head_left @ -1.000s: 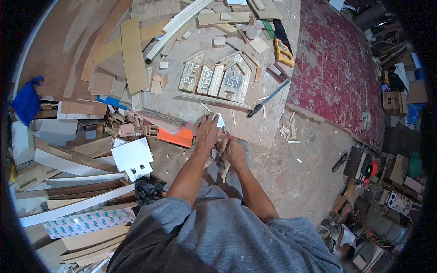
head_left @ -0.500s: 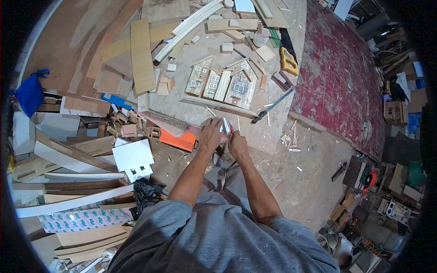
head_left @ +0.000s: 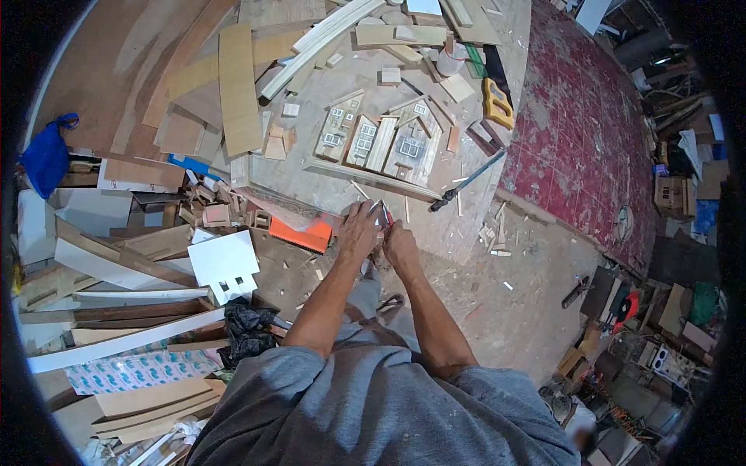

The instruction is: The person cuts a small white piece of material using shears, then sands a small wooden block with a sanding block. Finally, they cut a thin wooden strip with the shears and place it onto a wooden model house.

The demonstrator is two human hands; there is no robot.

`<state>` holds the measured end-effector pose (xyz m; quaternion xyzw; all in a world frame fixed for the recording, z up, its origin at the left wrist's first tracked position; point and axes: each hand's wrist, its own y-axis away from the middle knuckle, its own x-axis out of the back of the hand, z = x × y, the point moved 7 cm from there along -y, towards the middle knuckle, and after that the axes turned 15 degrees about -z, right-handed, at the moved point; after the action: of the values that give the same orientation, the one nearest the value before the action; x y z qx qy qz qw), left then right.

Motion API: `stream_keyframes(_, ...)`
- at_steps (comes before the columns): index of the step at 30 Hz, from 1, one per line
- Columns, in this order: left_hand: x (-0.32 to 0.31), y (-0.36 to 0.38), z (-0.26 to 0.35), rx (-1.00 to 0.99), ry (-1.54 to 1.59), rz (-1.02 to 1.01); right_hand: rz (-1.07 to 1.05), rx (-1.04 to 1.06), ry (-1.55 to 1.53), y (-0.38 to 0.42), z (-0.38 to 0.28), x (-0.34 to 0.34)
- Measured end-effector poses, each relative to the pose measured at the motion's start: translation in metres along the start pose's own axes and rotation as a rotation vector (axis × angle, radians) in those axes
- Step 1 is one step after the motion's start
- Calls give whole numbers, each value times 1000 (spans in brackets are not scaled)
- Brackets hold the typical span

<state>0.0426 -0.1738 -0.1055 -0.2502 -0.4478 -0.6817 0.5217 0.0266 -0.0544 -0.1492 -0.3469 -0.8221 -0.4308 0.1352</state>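
Note:
At the near edge of the worktable, my left hand (head_left: 357, 231) is closed around a small pale piece (head_left: 378, 214), its fingers bent over it. Close beside it, my right hand (head_left: 400, 247) grips a slim red tool (head_left: 389, 219), whose kind is mostly hidden by the fingers. The red tool's tip meets or nearly meets the pale piece. Just beyond both hands lies a wooden model house front (head_left: 378, 144) with small white windows, a long wooden strip (head_left: 373, 180) along its near side.
A dark-tipped rod (head_left: 468, 180) and a yellow-handled saw (head_left: 497, 102) lie to the right. An orange tool (head_left: 301, 234) sits left of my hands. Wood offcuts (head_left: 241, 89) cover the table's left side. White cut board (head_left: 224, 266) and curved strips pile up at lower left.
The pale piece has turned and shows less white. My right hand has shifted slightly left and down, with more of the red tool showing. The view has moved slightly.

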Motion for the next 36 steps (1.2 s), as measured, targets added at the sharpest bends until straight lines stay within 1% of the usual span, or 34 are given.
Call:
stream_keyframes(7, -1, -1, 0, 25, -6, -11, -66, -14, 35, 6, -10, 0)
stream_keyframes(9, -3, -3, 1, 53, -74, -7, -39, -36, 54, 9, -13, 4)
stream_keyframes(15, -6, -6, 3, 63, -85, 1, -7, -46, 60, 24, -3, 0)
stream_keyframes(17, -9, -6, 7, 73, -79, -24, -3, -59, 74, 25, 6, -2)
stream_keyframes(20, -15, -6, 0, 72, -106, -41, 8, -60, 79, 27, 1, 1)
stream_keyframes(22, -6, -4, 5, 58, -73, 8, 6, -71, 76, 35, 5, 0)
stream_keyframes(24, -4, -7, 5, 56, -92, 23, 13, -39, 83, 34, 6, -1)
stream_keyframes(26, -9, -2, 6, 56, -105, 25, 3, -57, 77, 39, 15, -8)
stream_keyframes(29, -12, -1, 4, 94, -129, 15, 19, -35, 67, 34, 28, -14)
stream_keyframes(31, -11, -6, 2, 54, -102, 13, 44, 2, 54, 43, 17, -9)
stream_keyframes(32, -9, -9, 1, 54, -101, 23, 54, -15, 51, 49, 15, -5)
stream_keyframes(34, -12, -6, 1, 77, -86, -20, 61, -42, 44, 59, 14, -4)
stream_keyframes(36, -14, -4, 4, 80, -97, -7, 79, 17, 8, 65, 17, -2)
